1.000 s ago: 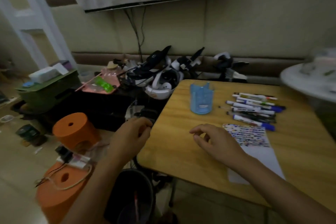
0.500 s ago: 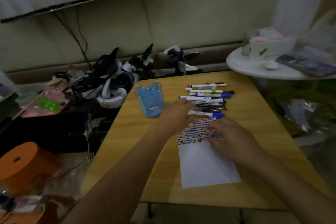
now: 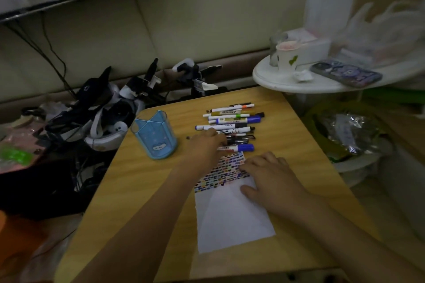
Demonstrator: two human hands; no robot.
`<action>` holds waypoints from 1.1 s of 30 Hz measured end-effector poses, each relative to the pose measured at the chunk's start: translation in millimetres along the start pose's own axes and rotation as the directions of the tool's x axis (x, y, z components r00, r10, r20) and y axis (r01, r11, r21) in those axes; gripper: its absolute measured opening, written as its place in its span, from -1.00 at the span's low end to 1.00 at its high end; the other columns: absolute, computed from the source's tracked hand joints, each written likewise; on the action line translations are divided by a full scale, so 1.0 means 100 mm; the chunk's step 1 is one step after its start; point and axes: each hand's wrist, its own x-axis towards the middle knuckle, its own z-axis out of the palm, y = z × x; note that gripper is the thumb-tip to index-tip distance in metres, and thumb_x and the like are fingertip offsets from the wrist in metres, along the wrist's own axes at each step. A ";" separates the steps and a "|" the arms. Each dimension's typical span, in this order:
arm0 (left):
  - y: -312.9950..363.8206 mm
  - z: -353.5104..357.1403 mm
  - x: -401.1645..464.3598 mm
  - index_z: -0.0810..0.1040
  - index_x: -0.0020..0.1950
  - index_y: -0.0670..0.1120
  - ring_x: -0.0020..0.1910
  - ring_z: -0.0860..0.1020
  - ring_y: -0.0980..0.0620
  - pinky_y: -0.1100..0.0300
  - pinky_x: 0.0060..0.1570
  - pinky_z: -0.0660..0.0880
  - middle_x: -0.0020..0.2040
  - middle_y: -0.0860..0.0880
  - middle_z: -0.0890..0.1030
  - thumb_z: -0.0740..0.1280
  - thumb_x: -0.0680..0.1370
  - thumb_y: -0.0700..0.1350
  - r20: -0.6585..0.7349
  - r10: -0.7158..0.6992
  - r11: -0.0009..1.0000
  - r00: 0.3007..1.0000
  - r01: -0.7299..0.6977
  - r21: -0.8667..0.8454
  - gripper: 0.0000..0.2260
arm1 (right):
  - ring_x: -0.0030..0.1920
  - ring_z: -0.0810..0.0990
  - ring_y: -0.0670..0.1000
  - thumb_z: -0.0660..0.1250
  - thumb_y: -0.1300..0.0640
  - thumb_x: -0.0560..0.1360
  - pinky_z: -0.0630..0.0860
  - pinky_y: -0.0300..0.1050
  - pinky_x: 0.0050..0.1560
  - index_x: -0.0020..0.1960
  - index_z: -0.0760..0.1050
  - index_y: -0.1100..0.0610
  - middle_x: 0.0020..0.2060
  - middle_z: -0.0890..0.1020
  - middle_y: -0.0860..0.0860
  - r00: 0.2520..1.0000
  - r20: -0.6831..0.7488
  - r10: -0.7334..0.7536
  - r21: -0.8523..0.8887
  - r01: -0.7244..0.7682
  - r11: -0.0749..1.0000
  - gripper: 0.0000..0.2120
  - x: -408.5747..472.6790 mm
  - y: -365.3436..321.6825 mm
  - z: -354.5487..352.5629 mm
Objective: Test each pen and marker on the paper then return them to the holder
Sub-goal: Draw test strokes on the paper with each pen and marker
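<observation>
Standing left of left hand: blue holder, upright on table.
Left hand: reaching onto the pens; whether its grip has closed on one cannot be told.
Pens: row just beyond both hands.
Right hand: grip open, flat on paper.

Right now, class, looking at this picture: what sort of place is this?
Probably a lived-in room at home, not a classroom: a small wooden table against a padded wall, a round side table holding a phone and paper cup, headsets piled alongside.
</observation>
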 end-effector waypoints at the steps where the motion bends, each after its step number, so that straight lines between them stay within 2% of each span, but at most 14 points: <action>1: -0.01 -0.01 -0.01 0.50 0.20 0.13 0.07 0.49 0.01 0.04 0.01 0.51 0.13 0.04 0.49 0.34 0.56 0.09 0.000 -0.004 1.000 1.000 0.004 -0.004 -0.77 | 0.41 0.21 -0.01 0.19 -0.17 0.58 0.22 -0.02 0.32 0.48 0.32 -0.10 0.45 0.35 -0.14 1.000 -0.005 -0.001 0.002 0.001 1.000 -0.51 0.01 0.00 0.00; 5: -0.03 -0.14 -0.14 0.49 0.20 0.10 0.06 0.48 0.03 0.06 -0.01 0.52 0.17 0.05 0.48 0.36 0.56 0.05 -0.026 -0.045 0.995 0.999 0.042 -0.085 -0.77 | 0.40 0.23 -0.01 0.20 -0.17 0.58 0.24 -0.02 0.32 0.48 0.32 -0.09 0.42 0.38 -0.13 1.000 -0.028 0.008 0.002 -0.008 1.000 -0.51 0.01 -0.02 -0.01; 9: -0.02 -0.33 -0.41 0.48 0.17 0.08 -0.02 0.53 0.07 0.02 -0.07 0.57 0.09 0.07 0.56 0.35 0.56 0.06 -0.080 -0.117 0.975 0.990 0.099 -0.198 -0.80 | 0.23 0.40 -0.09 0.29 -0.07 0.59 0.45 -0.14 0.15 0.35 0.31 -0.14 0.26 0.51 -0.15 0.977 -0.212 0.020 0.171 0.017 0.985 -0.64 0.01 -0.15 -0.06; 11: 0.02 -0.43 -0.58 0.49 0.12 0.08 -0.05 0.52 0.10 0.07 -0.10 0.56 0.03 0.08 0.56 0.37 0.55 0.03 -0.108 -0.132 0.960 0.985 0.099 -0.264 -0.83 | 0.12 0.46 -0.16 0.32 -0.01 0.59 0.55 -0.19 0.01 0.39 0.21 -0.20 0.13 0.50 -0.23 0.960 -0.279 0.006 0.278 0.075 0.958 -0.54 0.02 -0.25 -0.07; 14: 0.12 -0.57 -0.78 0.51 0.09 0.07 -0.09 0.49 0.17 0.24 -0.14 0.50 0.00 0.10 0.55 0.42 0.53 -0.01 -0.129 -0.125 0.933 0.984 0.073 -0.352 -0.83 | 0.05 0.41 -0.23 0.33 0.04 0.60 0.50 -0.27 -0.06 0.51 0.07 -0.28 0.04 0.37 -0.29 0.954 -0.291 -0.079 0.318 0.175 0.932 -0.37 0.01 -0.38 -0.06; 18: 0.16 -0.65 -1.07 0.53 0.04 0.07 -0.16 0.54 0.20 0.25 -0.21 0.52 -0.12 0.15 0.57 0.46 0.50 0.00 -0.133 -0.182 0.829 0.974 0.080 -0.554 -0.82 | 0.07 0.48 -0.22 0.35 -0.02 0.57 0.53 -0.19 -0.02 0.43 0.27 -0.23 0.14 0.54 -0.25 0.938 -0.331 -0.102 0.344 0.221 0.913 -0.51 0.03 -0.48 -0.03; 20: 0.14 -0.65 -1.17 0.54 0.08 0.08 -0.15 0.57 0.22 0.25 -0.19 0.55 -0.12 0.15 0.60 0.46 0.49 0.02 -0.095 -0.141 0.774 0.985 0.050 -0.631 -0.79 | 0.04 0.51 -0.21 0.36 -0.03 0.55 0.52 -0.21 -0.06 0.33 0.34 -0.21 0.08 0.57 -0.23 0.942 -0.318 -0.106 0.339 0.218 0.915 -0.61 0.06 -0.51 -0.02; 22: 0.08 -0.63 -1.23 0.54 0.13 0.09 -0.10 0.59 0.24 0.23 -0.14 0.57 -0.06 0.17 0.61 0.39 0.55 0.01 -0.087 -0.104 0.750 0.991 0.021 -0.661 -0.82 | -0.02 0.55 -0.24 0.38 0.00 0.55 0.52 -0.26 -0.10 0.22 0.33 -0.23 -0.01 0.57 -0.26 0.954 -0.288 -0.084 0.393 0.198 0.898 -0.67 0.10 -0.52 -0.02; 25: -0.03 -0.57 -1.25 0.53 0.20 0.08 0.01 0.57 0.19 0.23 -0.10 0.55 0.05 0.20 0.57 0.28 0.62 -0.03 -0.173 -0.148 0.736 0.974 -0.008 -0.677 -0.83 | -0.10 0.64 -0.22 0.30 0.03 0.61 0.57 -0.23 -0.15 0.13 0.36 -0.19 -0.11 0.66 -0.18 0.974 -0.225 -0.010 0.630 0.153 0.762 -0.82 0.11 -0.58 -0.04; 27: -0.08 -0.49 -1.24 0.47 0.31 0.11 0.11 0.53 0.20 0.28 -0.02 0.52 0.16 0.21 0.49 0.27 0.63 -0.01 -0.195 -0.150 0.749 0.969 -0.017 -0.662 -0.74 | -0.09 0.68 -0.17 0.23 0.04 0.65 0.59 -0.16 -0.11 0.09 0.43 -0.14 -0.14 0.70 -0.11 0.988 -0.145 0.051 0.802 0.087 0.591 -0.92 0.12 -0.64 -0.07; 29: -0.09 -0.40 -1.19 0.36 0.44 0.15 0.22 0.47 0.25 0.31 0.09 0.47 0.27 0.23 0.43 0.30 0.60 0.04 -0.167 -0.113 0.764 0.979 -0.022 -0.644 -0.60 | -0.11 0.68 -0.11 0.23 0.08 0.65 0.56 -0.14 -0.11 0.00 0.50 -0.09 -0.16 0.69 -0.07 0.994 -0.081 0.071 0.896 0.041 0.443 -0.89 0.12 -0.68 -0.10; 31: -0.05 -0.33 -1.14 0.34 0.46 0.16 0.23 0.46 0.25 0.30 0.14 0.45 0.28 0.23 0.46 0.31 0.59 0.09 -0.131 -0.058 0.777 0.990 -0.038 -0.628 -0.56 | -0.12 0.67 -0.07 0.23 0.02 0.65 0.57 -0.13 -0.12 -0.05 0.54 -0.03 -0.17 0.67 -0.05 0.996 -0.066 0.068 0.921 0.034 0.387 -0.84 0.11 -0.69 -0.12; 33: -0.02 -0.28 -1.08 0.43 0.36 0.17 0.09 0.47 0.25 0.31 0.00 0.42 0.11 0.25 0.52 0.28 0.59 0.12 -0.116 -0.008 0.809 0.993 -0.061 -0.585 -0.66 | -0.13 0.66 -0.07 0.20 0.00 0.66 0.58 -0.11 -0.10 -0.05 0.55 0.00 -0.17 0.67 -0.05 0.993 -0.062 0.098 0.925 0.020 0.379 -0.80 0.11 -0.67 -0.12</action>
